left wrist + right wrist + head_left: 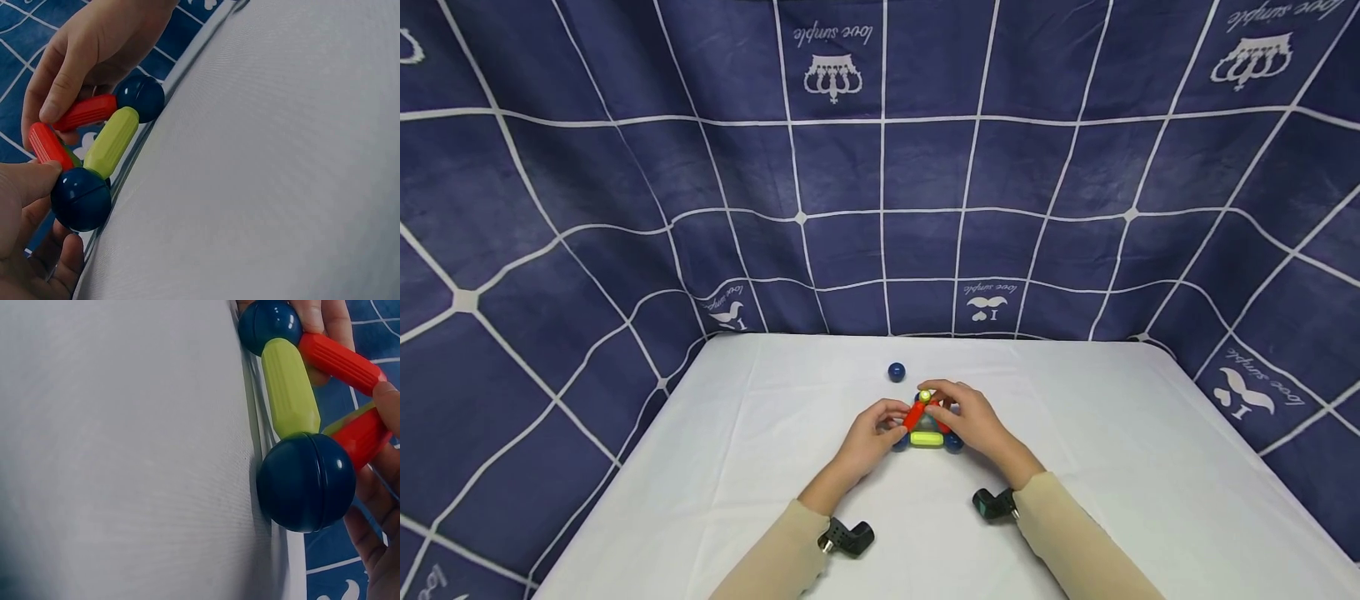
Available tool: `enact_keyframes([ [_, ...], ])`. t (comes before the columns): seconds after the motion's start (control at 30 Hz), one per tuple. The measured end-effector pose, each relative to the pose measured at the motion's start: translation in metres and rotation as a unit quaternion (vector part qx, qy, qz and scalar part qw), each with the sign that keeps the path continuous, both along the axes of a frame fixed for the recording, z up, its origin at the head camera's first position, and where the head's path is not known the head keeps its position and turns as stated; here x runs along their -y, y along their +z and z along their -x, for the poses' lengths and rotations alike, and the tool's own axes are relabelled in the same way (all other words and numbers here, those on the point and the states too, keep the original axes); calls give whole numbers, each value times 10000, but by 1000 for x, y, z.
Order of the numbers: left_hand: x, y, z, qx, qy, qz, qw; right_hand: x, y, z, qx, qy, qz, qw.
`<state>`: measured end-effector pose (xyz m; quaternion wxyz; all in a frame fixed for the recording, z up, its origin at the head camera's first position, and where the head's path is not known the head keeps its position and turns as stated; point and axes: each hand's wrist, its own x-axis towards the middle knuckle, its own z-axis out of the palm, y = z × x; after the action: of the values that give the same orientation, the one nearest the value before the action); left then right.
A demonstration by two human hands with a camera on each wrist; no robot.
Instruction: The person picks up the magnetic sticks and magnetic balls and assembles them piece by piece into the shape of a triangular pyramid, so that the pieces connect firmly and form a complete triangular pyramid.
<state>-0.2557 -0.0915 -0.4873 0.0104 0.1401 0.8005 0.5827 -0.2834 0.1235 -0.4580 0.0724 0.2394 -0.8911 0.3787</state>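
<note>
Blue balls and magnetic sticks form a small structure on the white table. A yellow-green stick (927,438) joins two front balls, the left ball (81,199) and the right ball (306,481). From these balls a left red stick (913,416) and a right red stick (361,439) lean up towards each other. My left hand (867,442) pinches the left red stick close to its ball. With thumb and fingers my right hand (973,417) holds the right red stick near its upper end. A yellow-green tip (925,396) shows between the hands; the structure's back is partly hidden.
A loose blue ball (897,372) lies behind the structure. The white cloth-covered table (790,400) ends at a dark blue curtain (925,167) with white lines. Black wrist cameras, the left one (850,537) and the right one (994,505), sit by the sleeves.
</note>
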Motion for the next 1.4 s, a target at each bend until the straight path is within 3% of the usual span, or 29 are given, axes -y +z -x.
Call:
enact_keyframes([
  [0.47,1,1,0,-31,90,94,9999,-5,3,3,189,180,430,9987],
  [0.77,9,4,4,-83,-336,174,9992,-17,13,33,874,-226,894,9919],
  [0.93,15,6,5,-17,-459,550,9974,-17,21,54,1097,-295,625,9916],
  [1.1,21,7,8,-80,-410,823,9957,-8,26,69,1284,-116,198,9915],
  [1.27,27,6,10,-98,-413,942,9947,7,22,81,1580,134,8,9873],
  [1.4,30,3,12,-32,-422,817,9958,18,17,88,1508,433,-107,9876],
])
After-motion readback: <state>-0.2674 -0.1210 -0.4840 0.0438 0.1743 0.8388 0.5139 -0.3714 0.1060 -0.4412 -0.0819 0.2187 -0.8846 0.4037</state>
